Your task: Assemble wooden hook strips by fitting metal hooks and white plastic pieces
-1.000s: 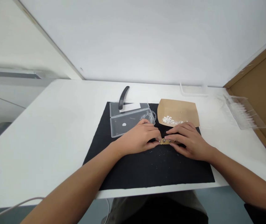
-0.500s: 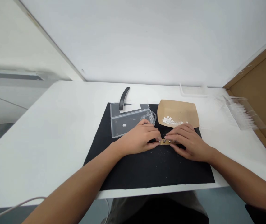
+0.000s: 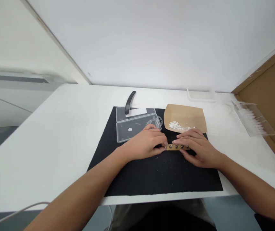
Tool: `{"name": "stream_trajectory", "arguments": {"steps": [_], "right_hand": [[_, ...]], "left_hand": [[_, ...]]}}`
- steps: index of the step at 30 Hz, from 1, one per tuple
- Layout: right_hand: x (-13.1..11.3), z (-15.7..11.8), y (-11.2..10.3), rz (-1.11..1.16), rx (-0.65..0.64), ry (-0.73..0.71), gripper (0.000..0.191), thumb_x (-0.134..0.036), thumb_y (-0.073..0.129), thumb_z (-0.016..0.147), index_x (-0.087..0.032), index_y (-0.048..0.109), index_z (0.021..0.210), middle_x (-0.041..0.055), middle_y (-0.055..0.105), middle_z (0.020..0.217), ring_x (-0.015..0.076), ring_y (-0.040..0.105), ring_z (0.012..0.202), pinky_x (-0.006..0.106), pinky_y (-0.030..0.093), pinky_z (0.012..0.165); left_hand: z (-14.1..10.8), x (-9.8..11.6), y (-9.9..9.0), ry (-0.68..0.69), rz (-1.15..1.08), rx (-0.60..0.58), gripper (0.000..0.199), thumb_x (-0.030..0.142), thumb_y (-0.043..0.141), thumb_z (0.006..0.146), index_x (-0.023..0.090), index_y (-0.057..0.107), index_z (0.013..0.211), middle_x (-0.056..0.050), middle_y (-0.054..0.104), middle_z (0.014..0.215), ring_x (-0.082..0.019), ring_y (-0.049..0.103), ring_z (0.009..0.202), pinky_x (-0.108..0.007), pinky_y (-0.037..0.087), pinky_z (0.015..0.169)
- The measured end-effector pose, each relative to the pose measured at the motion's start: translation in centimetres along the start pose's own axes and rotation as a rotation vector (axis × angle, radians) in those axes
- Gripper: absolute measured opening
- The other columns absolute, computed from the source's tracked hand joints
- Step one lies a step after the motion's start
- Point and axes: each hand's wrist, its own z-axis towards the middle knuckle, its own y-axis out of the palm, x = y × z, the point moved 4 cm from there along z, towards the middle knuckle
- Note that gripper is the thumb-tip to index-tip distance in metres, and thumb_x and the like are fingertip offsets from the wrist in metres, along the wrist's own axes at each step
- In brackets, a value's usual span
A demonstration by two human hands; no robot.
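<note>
A narrow tan strip point(image 3: 173, 147) with several shiny round metal studs lies across the black mat point(image 3: 147, 176) between my hands. My left hand point(image 3: 149, 142) is closed, its thumb and fingertips pinching the strip's left end, which they hide. From the right, my right hand point(image 3: 196, 147) grips the strip's long edges, thumb on the near side and fingers on the far side. Just beyond the fingers stands a tan paper tray point(image 3: 188, 112) with small white pieces point(image 3: 174, 125) in it. Behind my left hand lies an open clear plastic case point(image 3: 125, 133) with thin clear pieces inside.
A dark curved handle point(image 3: 129, 102) and a white card point(image 3: 136, 111) rest on the case lid. Clear plastic trays point(image 3: 254, 118) sit at the right, by a cardboard panel point(image 3: 270, 83). A white wall rises behind the table point(image 3: 62, 128).
My right hand has shifted slightly right along the strip, and more of the strip and its studs show. My left hand stays at the left end. The whole view has moved a little.
</note>
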Motion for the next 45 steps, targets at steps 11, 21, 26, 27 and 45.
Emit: {"name": "stream_trajectory", "arguments": {"steps": [11, 21, 26, 27, 45], "right_hand": [[0.9, -0.4, -0.5, 0.021, 0.037, -0.015, 0.032, -0.011, 0.064, 0.096, -0.028, 0.067, 0.123, 0.0043, 0.078, 0.111, 0.0246, 0.070, 0.119, 0.045, 0.051, 0.097], [0.6, -0.2, -0.5, 0.047, 0.086, 0.019, 0.030, -0.010, 0.064, 0.096, -0.026, 0.066, 0.122, 0.0036, 0.079, 0.108, 0.0231, 0.073, 0.114, 0.045, 0.049, 0.100], [0.7, -0.1, -0.9, 0.044, 0.111, 0.004, 0.031, -0.009, 0.064, 0.095, -0.027, 0.066, 0.120, 0.0027, 0.079, 0.105, 0.0228, 0.074, 0.111, 0.045, 0.050, 0.098], [0.8, -0.1, -1.0, 0.031, 0.114, 0.007, 0.030, -0.008, 0.064, 0.095, -0.027, 0.067, 0.119, 0.0026, 0.080, 0.104, 0.0227, 0.074, 0.110, 0.045, 0.050, 0.098], [1.5, -0.3, -1.6, -0.013, 0.142, -0.010, 0.028, -0.007, 0.068, 0.091, -0.025, 0.068, 0.112, 0.0013, 0.078, 0.099, 0.0204, 0.074, 0.099, 0.043, 0.050, 0.093]], "left_hand": [[0.1, 0.1, 0.1, -0.009, -0.020, -0.002, 0.012, 0.021, 0.060, 0.103, 0.022, 0.072, 0.102, 0.000, 0.076, 0.092, -0.017, 0.068, 0.086, -0.037, 0.036, 0.102], [0.0, 0.0, 0.1, -0.012, -0.017, -0.008, 0.010, 0.022, 0.061, 0.103, 0.022, 0.071, 0.102, 0.000, 0.076, 0.093, -0.017, 0.067, 0.086, -0.037, 0.036, 0.101], [-0.1, 0.1, 0.1, -0.013, -0.011, -0.008, 0.011, 0.021, 0.060, 0.104, 0.022, 0.071, 0.101, 0.000, 0.076, 0.092, -0.017, 0.067, 0.084, -0.037, 0.035, 0.102], [-0.1, 0.1, 0.1, -0.011, -0.011, -0.009, 0.011, 0.021, 0.060, 0.104, 0.022, 0.070, 0.101, 0.000, 0.076, 0.092, -0.017, 0.067, 0.084, -0.037, 0.035, 0.102], [-0.1, 0.0, 0.1, -0.019, -0.016, -0.013, 0.010, 0.023, 0.060, 0.104, 0.023, 0.071, 0.103, 0.000, 0.076, 0.094, -0.018, 0.067, 0.087, -0.038, 0.036, 0.102]]}}
